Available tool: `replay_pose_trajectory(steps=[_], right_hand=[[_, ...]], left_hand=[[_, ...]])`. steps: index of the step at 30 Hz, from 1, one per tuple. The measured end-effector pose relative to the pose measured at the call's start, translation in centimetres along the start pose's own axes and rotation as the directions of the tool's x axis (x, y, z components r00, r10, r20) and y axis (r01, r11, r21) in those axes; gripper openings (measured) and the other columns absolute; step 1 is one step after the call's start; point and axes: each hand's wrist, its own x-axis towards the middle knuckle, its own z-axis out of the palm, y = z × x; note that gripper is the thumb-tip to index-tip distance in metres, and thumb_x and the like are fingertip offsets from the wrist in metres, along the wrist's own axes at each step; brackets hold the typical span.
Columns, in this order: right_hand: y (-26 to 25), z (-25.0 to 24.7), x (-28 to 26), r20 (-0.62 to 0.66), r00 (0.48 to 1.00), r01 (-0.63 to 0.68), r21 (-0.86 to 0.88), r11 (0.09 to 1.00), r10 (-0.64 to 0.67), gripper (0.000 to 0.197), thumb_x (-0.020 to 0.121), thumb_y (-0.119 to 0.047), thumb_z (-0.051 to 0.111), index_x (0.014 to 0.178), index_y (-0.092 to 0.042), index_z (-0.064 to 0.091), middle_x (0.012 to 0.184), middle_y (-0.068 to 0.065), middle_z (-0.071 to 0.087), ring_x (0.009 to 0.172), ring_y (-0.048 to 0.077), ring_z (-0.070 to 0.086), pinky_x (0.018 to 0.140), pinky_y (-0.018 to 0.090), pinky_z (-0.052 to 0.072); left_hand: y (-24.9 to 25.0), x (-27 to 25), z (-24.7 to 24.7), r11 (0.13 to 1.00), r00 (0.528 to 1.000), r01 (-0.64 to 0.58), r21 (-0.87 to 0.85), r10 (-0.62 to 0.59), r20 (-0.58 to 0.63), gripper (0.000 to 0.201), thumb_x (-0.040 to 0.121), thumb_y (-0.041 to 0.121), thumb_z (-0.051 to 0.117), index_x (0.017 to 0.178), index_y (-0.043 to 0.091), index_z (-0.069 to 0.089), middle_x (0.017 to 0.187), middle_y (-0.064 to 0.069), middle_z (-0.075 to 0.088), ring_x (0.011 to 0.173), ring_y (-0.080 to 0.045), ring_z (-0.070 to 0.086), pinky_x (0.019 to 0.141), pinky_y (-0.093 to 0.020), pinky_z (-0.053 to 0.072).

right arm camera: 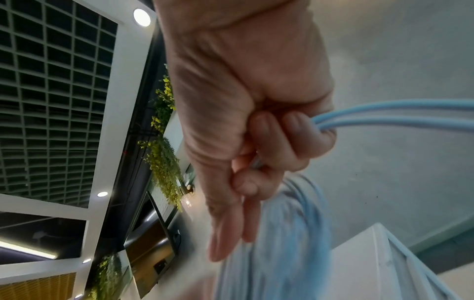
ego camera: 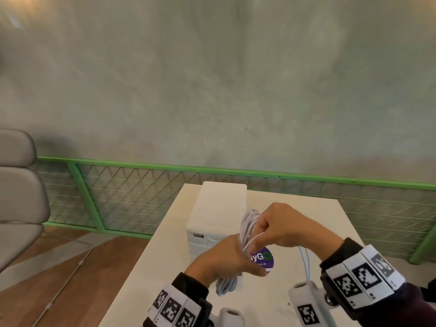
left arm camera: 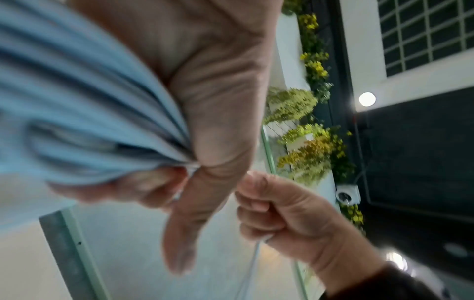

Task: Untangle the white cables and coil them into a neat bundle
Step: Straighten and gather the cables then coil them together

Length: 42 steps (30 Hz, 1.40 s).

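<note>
Already the coil point(ego camera: 247, 228) is most of the way made: a thick hank of pale white loops standing upright above the table point(ego camera: 306, 213), just at 6 o'clock of the white drawer box point(ego camera: 218, 211). The left hand point(ego camera: 221, 260) is wrapped round its lower half, fingers curled about the strands, with the loop ends hanging out below the palm. The right hand point(ego camera: 280, 226), at 3 o'clock of the coil, pinches two loose strands point(right arm camera: 384, 113) that trail down toward the wrist.

To finish this turn well, I would keep the left grip firm so the loops stay stacked, and lead the two strands round the hank with light, even tension, each pass lying beside the last rather than crossing it. Pulling hard would likely squeeze the loops out of shape.

Seen close, the cables look smooth, round and bluish-white, lying roughly parallel in the bundle.
</note>
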Motion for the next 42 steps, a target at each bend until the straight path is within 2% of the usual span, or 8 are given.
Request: replay_pose_trajectory(steps=[6, 12, 15, 21, 24, 34, 36, 42], right_hand=[[0.2, -2.6, -0.5, -0.161, 0.985, 0.063, 0.048, 0.997, -0.055, 0.01, 0.07, -0.029, 0.077, 0.074, -0.02, 0.077, 0.081, -0.004, 0.075, 0.075, 0.009, 0.065, 0.071, 0.024, 0.051], [3.4, -1.6, 0.6, -0.407, 0.911, 0.047, 0.282, 0.958, 0.075, 0.021, 0.081, -0.041, 0.065, 0.071, -0.023, 0.072, 0.068, 0.002, 0.067, 0.062, 0.013, 0.054, 0.059, 0.026, 0.04], [3.8, 0.8, 1.0, -0.366, 0.925, 0.043, 0.368, 0.929, 0.102, 0.032, 0.095, -0.037, 0.04, 0.095, -0.018, 0.065, 0.071, -0.004, 0.056, 0.064, 0.009, 0.047, 0.058, 0.023, 0.035], [1.8, 6.8, 0.9, -0.237, 0.971, 0.108, 0.326, 0.939, -0.029, 0.026, 0.1, -0.036, 0.024, 0.112, -0.057, 0.033, 0.086, 0.001, 0.063, 0.068, 0.012, 0.055, 0.067, 0.026, 0.045], [1.4, 7.7, 0.8, -0.245, 0.963, 0.163, 0.19, 0.968, -0.114, 0.038, 0.1, -0.032, 0.024, 0.137, -0.04, 0.029, 0.092, 0.011, 0.066, 0.074, 0.025, 0.059, 0.07, 0.036, 0.046], [1.5, 8.5, 0.7, -0.205, 0.979, 0.097, 0.362, 0.927, -0.023, 0.076, 0.078, -0.047, 0.063, 0.139, -0.032, 0.022, 0.105, -0.011, 0.05, 0.09, 0.007, 0.057, 0.078, 0.019, 0.048], [1.8, 8.1, 1.5, -0.155, 0.988, 0.038, 0.36, 0.932, 0.02, 0.086, 0.064, -0.049, 0.068, 0.137, -0.034, 0.025, 0.111, -0.006, 0.051, 0.096, 0.011, 0.057, 0.08, 0.025, 0.051], [1.1, 7.4, 2.0, -0.012, 1.0, 0.016, 0.307, 0.952, -0.013, 0.027, 0.053, -0.034, 0.055, 0.079, -0.028, 0.051, 0.067, -0.005, 0.057, 0.062, 0.013, 0.055, 0.058, 0.027, 0.044]], left_hand=[[0.2, 0.4, 1.3, 0.94, 0.999, 0.053, 0.337, -0.051, -0.015, 0.034, 0.087, 0.037, 0.057, 0.114, 0.016, 0.057, 0.109, -0.009, 0.062, 0.097, -0.024, 0.057, 0.086, -0.035, 0.046], [0.7, 0.1, 0.4, 0.99, 0.987, -0.08, -0.115, 0.062, -0.148, 0.021, 0.091, 0.03, 0.057, 0.072, 0.022, 0.05, 0.062, 0.005, 0.048, 0.051, -0.007, 0.045, 0.056, -0.02, 0.045], [0.6, 0.5, 0.8, 0.924, 0.969, -0.127, -0.36, 0.038, -0.243, 0.032, 0.092, 0.026, 0.057, 0.062, 0.017, 0.049, 0.048, 0.005, 0.045, 0.042, -0.009, 0.043, 0.059, -0.03, 0.044], [1.0, 2.1, 0.6, 0.724, 0.849, -0.218, -0.654, -0.19, -0.494, 0.037, 0.089, 0.025, 0.06, 0.058, 0.008, 0.053, 0.04, -0.001, 0.046, 0.038, -0.015, 0.044, 0.05, -0.027, 0.042], [0.3, 2.5, 0.4, 0.688, 0.808, -0.215, -0.693, -0.273, -0.522, 0.036, 0.078, 0.023, 0.073, 0.054, 0.01, 0.05, 0.038, -0.001, 0.044, 0.035, -0.013, 0.041, 0.047, -0.024, 0.039], [0.0, 2.4, -0.4, 0.459, 0.835, -0.168, -0.873, -0.404, -0.373, 0.021, 0.081, 0.023, 0.07, 0.072, 0.009, 0.058, 0.057, -0.007, 0.053, 0.052, -0.022, 0.056, 0.07, -0.04, 0.057], [0.5, 2.2, -0.1, 0.422, 0.871, -0.151, -0.894, -0.371, -0.322, 0.018, 0.084, 0.026, 0.067, 0.079, 0.01, 0.061, 0.059, -0.006, 0.06, 0.056, -0.021, 0.061, 0.05, -0.031, 0.056], [0.2, 2.4, 1.4, 0.519, 0.895, -0.166, -0.839, -0.278, -0.349, 0.022, 0.086, 0.03, 0.063, 0.075, 0.012, 0.067, 0.056, -0.001, 0.065, 0.063, -0.019, 0.064, 0.061, -0.03, 0.053]])
